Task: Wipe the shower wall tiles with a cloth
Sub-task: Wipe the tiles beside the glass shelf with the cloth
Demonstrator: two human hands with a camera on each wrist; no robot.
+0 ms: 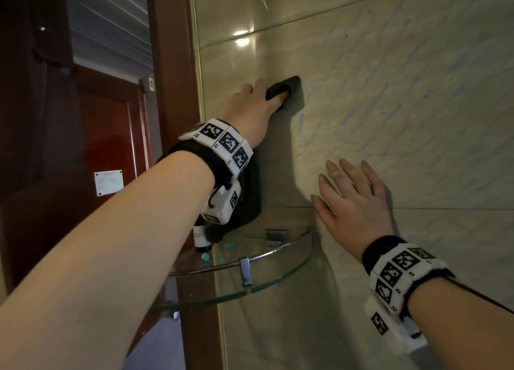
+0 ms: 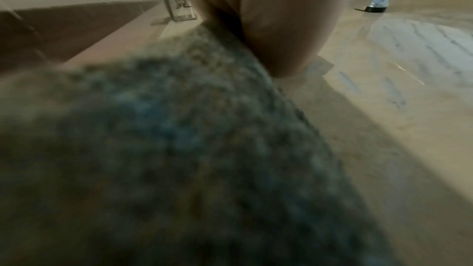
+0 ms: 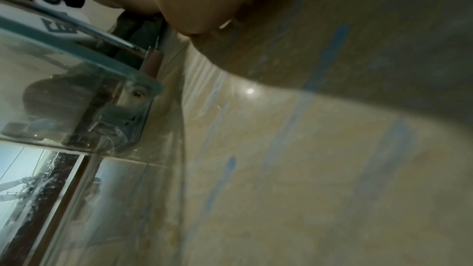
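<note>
**Wiping near the corner, shelf below**

My left hand [image 1: 251,105] grips the dark grey terry cloth [image 1: 281,90] against the glossy beige wall tile [image 1: 417,91], above the curved glass corner shelf [image 1: 278,261]. My right hand [image 1: 353,200] lies flat, fingers straight, holding nothing. Risk: the cloth's hanging tail could topple the small brown bottle [image 1: 201,240] on that shelf.

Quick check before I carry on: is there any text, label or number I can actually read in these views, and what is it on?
Nothing here reads clearly.
White notice on the red door: printed lines, too small to read.
Label on the dark bottle on the glass shelf: blurred, unreadable.
Wristbands on the left hand and right hand: black-and-white coded squares, with tiny characters beside them too small to read.
Wrist camera housing in the right wrist view: dark blocky markings, cut off, not legible.
</note>
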